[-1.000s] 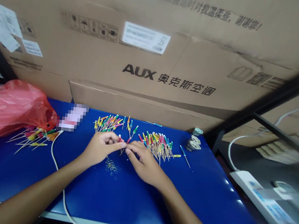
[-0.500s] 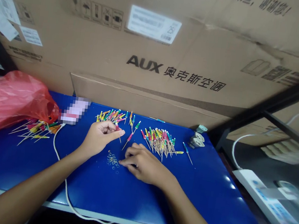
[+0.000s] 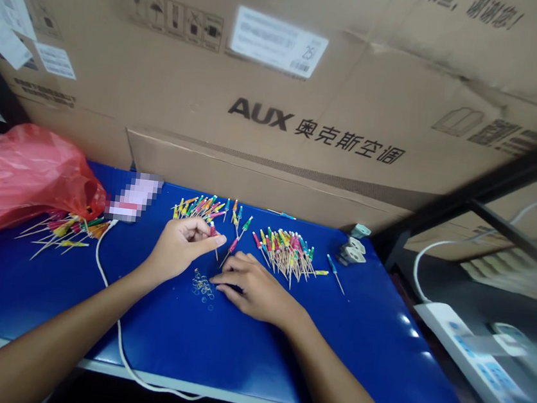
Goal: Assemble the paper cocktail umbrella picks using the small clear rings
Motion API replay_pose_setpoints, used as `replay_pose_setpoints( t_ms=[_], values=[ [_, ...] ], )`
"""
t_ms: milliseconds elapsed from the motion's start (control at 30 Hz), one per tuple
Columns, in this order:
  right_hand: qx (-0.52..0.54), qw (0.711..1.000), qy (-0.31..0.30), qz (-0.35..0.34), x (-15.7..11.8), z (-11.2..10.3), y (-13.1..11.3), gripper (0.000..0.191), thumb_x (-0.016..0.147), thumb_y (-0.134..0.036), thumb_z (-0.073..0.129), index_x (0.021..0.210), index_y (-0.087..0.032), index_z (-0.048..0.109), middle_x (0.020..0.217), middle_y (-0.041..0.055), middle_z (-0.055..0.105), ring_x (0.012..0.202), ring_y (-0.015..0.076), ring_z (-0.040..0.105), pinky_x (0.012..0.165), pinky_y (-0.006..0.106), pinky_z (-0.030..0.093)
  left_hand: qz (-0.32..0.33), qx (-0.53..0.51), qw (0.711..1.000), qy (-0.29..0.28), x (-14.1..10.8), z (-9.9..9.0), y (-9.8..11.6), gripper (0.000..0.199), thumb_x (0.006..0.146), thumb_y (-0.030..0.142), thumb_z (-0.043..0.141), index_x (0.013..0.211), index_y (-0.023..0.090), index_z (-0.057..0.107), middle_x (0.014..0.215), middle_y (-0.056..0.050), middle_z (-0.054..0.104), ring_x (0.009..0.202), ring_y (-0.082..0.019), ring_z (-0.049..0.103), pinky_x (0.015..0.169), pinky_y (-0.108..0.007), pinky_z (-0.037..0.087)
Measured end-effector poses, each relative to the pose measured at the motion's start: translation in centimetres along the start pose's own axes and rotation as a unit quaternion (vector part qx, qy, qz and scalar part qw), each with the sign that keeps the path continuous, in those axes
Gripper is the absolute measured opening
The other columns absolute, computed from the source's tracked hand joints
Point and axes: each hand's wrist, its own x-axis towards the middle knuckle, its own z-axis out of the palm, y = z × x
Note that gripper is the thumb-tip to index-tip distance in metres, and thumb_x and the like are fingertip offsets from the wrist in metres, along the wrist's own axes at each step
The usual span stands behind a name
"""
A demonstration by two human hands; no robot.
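The left hand (image 3: 178, 249) pinches a red pick (image 3: 213, 231); the right hand (image 3: 253, 290) lies half open beside small clear rings (image 3: 201, 286). Piles of colored picks (image 3: 286, 255) lie around them.

**A:** lol so what's the headcount on that blue table (image 3: 43, 305)?

**B:** one left hand (image 3: 178, 249), one right hand (image 3: 253, 292), three heaps of cocktail picks (image 3: 286, 255), one clump of clear rings (image 3: 201, 286), one red plastic bag (image 3: 23, 180). individual picks? way too many to count tbh

Dim indoor light — glare spots on the blue tabletop (image 3: 354, 341), edges warped
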Motion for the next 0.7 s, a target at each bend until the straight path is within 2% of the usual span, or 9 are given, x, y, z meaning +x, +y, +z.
replay_pose_setpoints(
  t_ms=[167, 333, 433, 567, 633, 700],
  values=[
    [-0.018, 1.0, 0.002, -0.001, 0.1, 0.1, 0.1, 0.024, 0.096, -0.019, 0.056, 0.105, -0.032, 0.074, 0.094, 0.0025, 0.067, 0.09, 0.0212, 0.056, 0.087, 0.037, 0.04, -0.001, 0.001, 1.0, -0.016, 0.0, 0.0, 0.3, 0.034, 0.077, 0.037, 0.081, 0.062, 0.018, 0.057, 0.054, 0.004, 0.052, 0.047, -0.009, 0.043, 0.045, -0.022, 0.033],
    [-0.045, 0.999, 0.011, 0.014, 0.4, 0.0, 0.2, 0.021, 0.098, -0.021, 0.051, 0.101, -0.024, 0.072, 0.093, 0.0052, 0.066, 0.087, 0.0204, 0.055, 0.084, 0.036, 0.04, -0.01, 0.004, 1.0, -0.017, 0.1, 0.0, 0.2, 0.034, 0.077, 0.038, 0.08, 0.063, 0.018, 0.056, 0.053, 0.004, 0.052, 0.047, -0.008, 0.043, 0.045, -0.022, 0.033],
    [-0.024, 0.999, 0.036, 0.027, 0.4, -0.4, 0.2, 0.021, 0.1, -0.023, 0.049, 0.1, -0.022, 0.07, 0.095, 0.0061, 0.066, 0.088, 0.0202, 0.055, 0.086, 0.037, 0.042, -0.016, -0.002, 1.0, -0.024, 0.1, 0.1, 0.0, 0.034, 0.077, 0.037, 0.081, 0.064, 0.018, 0.056, 0.055, 0.004, 0.053, 0.046, -0.008, 0.041, 0.044, -0.021, 0.031],
    [0.053, 0.99, 0.117, 0.059, 0.1, -1.2, 0.0, 0.02, 0.101, -0.027, 0.049, 0.101, -0.024, 0.069, 0.089, 0.0044, 0.066, 0.086, 0.0193, 0.057, 0.083, 0.036, 0.046, -0.022, -0.033, 0.998, -0.051, 0.1, 0.4, -0.3, 0.033, 0.075, 0.035, 0.082, 0.065, 0.018, 0.055, 0.067, 0.0, 0.063, 0.051, -0.009, 0.051, 0.048, -0.022, 0.042],
    [0.09, 0.977, 0.176, 0.081, 0.0, -1.5, -0.2, 0.018, 0.1, -0.029, 0.053, 0.1, -0.024, 0.07, 0.086, 0.0036, 0.066, 0.081, 0.0182, 0.058, 0.079, 0.036, 0.047, -0.04, -0.041, 0.995, -0.087, -0.2, 0.7, -0.4, 0.031, 0.076, 0.037, 0.081, 0.068, 0.018, 0.056, 0.076, -0.003, 0.069, 0.056, -0.011, 0.058, 0.052, -0.024, 0.047],
    [0.131, 0.96, 0.227, 0.096, -0.1, -1.4, -0.3, 0.015, 0.098, -0.03, 0.057, 0.099, -0.024, 0.071, 0.088, 0.0037, 0.069, 0.079, 0.0174, 0.06, 0.076, 0.035, 0.049, -0.062, -0.029, 0.99, -0.126, -0.6, 1.0, -0.5, 0.03, 0.077, 0.039, 0.08, 0.071, 0.019, 0.059, 0.072, -0.003, 0.069, 0.054, -0.012, 0.059, 0.051, -0.024, 0.047]
  ],
)
